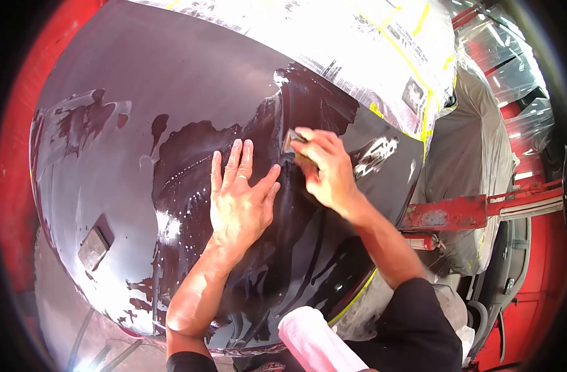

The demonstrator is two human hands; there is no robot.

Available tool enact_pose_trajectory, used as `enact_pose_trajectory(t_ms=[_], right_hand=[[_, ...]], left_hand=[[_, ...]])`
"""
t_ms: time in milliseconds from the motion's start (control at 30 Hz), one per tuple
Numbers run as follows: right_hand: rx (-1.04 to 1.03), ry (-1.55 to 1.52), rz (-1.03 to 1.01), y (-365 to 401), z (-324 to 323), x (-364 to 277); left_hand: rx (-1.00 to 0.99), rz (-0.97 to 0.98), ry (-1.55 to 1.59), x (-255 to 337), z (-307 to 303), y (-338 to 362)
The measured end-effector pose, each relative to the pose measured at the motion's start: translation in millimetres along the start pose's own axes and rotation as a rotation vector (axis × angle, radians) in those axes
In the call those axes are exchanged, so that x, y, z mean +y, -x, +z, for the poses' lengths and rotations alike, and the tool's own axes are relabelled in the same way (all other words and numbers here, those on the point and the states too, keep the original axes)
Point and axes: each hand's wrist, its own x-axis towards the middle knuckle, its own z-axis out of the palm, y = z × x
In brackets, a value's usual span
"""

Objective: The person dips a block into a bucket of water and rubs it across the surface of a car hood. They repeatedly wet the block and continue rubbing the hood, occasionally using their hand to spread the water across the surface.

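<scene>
A wet, dark car hood point(110, 49) fills the middle of the view, with water patches and pale slurry streaks on it. My left hand point(241, 201) lies flat on the wet surface, fingers spread, holding nothing. Just to its right, my right hand point(323, 164) grips a small grey sanding block point(289, 141) against the hood beside a raised crease line. The fingers cover most of that block. Another grey, flat block point(94, 249) rests on the hood at the lower left, apart from both hands.
Printed masking paper point(358, 43) with yellow tape borders the hood's far edge. Plastic sheeting point(460, 155) drapes the right side. A worn red metal arm point(447, 212) juts in at the right. A pale, rounded cloth-like item point(320, 341) hangs near my body.
</scene>
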Motion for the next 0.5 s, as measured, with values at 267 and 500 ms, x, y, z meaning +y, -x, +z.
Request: enact_pose_trajectory(t_ms=[267,500], right_hand=[[0.085,-0.02,0.079,-23.3,12.5,16.7],[0.081,-0.028,-0.047,-109.7,43.4,42.7]], left_hand=[[0.017,0.001,0.004,-2.3,-0.1,1.0],[0.025,-0.013,0.029,-3.1,0.0,1.3]])
